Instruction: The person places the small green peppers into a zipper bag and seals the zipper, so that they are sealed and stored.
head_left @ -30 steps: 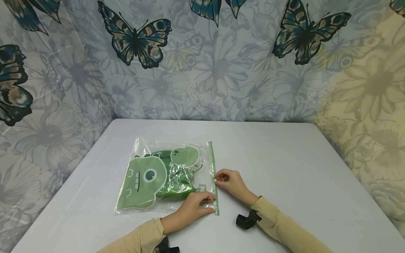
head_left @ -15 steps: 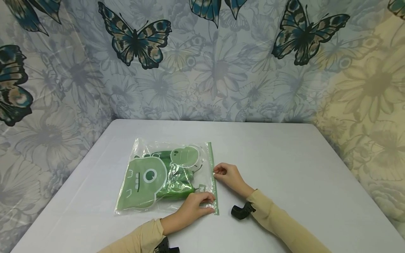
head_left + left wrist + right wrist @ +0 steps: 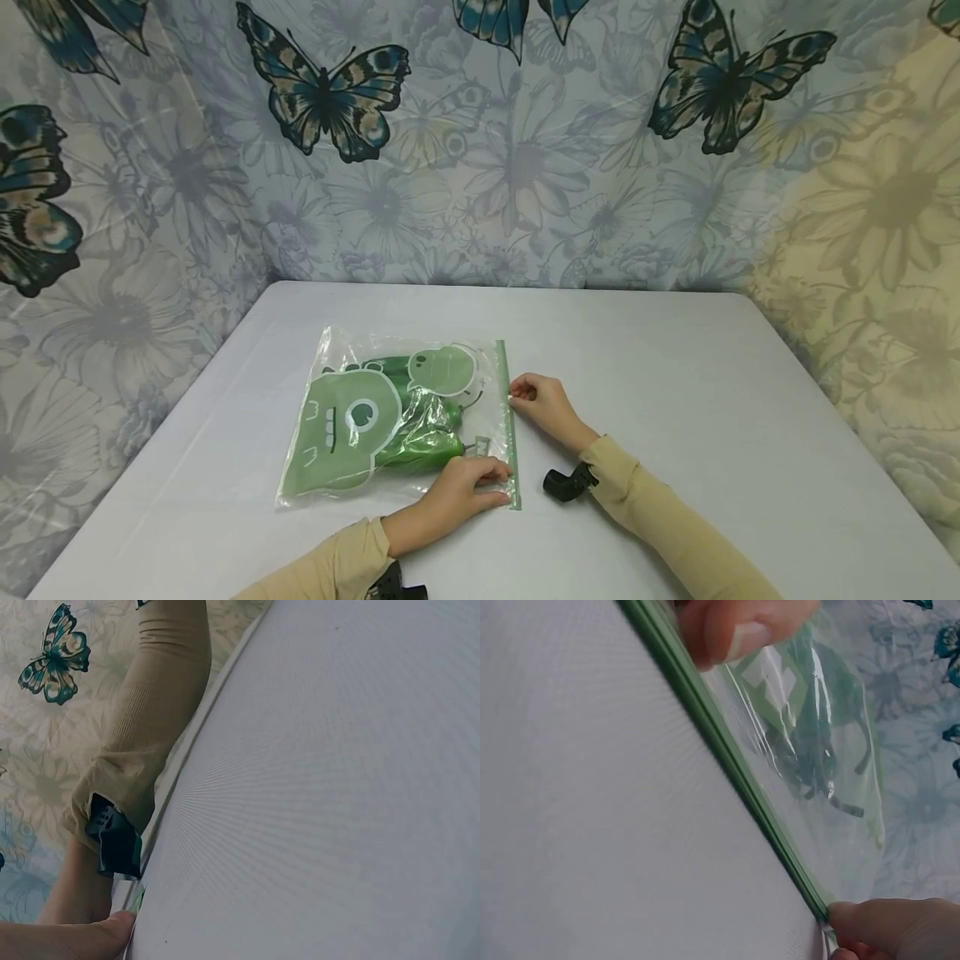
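Observation:
A clear zip bag (image 3: 491, 408) with green cartoon faces printed on it lies flat, a green zip strip (image 3: 506, 367) along its right edge. Shiny green contents (image 3: 423, 446) show through the plastic. Near the strip's front end, my left hand (image 3: 461, 492) holds the bag's edge with curled fingers and thumb. Farther up the same edge, my right hand (image 3: 547, 407) pinches the strip between thumb and fingers. A small pale piece, perhaps a slider (image 3: 826, 927), shows at that pinch in the right wrist view.
The bag lies on a white-covered table (image 3: 675, 375). Behind it stands a floral wall covering (image 3: 517, 167) with butterflies. Each wrist carries a black camera mount (image 3: 568, 483), and the sleeves (image 3: 667, 525) are tan.
My right hand has moved away from me along the green strip, toward the bag's far corner. My left hand has stayed in place.

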The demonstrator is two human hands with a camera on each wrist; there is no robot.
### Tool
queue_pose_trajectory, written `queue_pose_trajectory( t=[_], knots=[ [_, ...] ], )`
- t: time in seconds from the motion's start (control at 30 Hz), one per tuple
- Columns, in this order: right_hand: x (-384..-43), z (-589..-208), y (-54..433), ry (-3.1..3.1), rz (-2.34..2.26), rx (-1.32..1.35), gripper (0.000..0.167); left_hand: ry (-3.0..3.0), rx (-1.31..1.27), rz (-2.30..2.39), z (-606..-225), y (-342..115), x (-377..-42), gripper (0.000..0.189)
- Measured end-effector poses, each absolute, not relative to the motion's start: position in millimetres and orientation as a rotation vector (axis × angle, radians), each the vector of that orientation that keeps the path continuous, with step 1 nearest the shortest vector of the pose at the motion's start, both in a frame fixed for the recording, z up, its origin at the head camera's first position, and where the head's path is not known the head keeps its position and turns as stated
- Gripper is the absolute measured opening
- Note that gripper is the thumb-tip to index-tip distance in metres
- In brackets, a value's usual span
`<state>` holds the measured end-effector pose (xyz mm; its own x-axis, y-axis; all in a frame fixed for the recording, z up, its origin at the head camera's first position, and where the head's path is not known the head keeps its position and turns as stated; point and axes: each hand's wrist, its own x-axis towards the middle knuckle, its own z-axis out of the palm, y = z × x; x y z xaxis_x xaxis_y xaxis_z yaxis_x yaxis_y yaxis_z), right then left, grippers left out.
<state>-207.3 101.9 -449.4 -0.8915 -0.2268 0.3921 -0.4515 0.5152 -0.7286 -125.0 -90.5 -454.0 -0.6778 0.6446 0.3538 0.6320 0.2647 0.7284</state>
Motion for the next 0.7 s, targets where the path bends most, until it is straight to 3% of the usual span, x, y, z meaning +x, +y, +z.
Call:
queue_pose_trajectory(
  t=[0.7],
  knots=[
    [-228, -446, 103, -2.573, 1.257, 0.536, 0.01, 2.412, 1.183, 1.501, -455, -93, -126, 0.016]
  ],
)
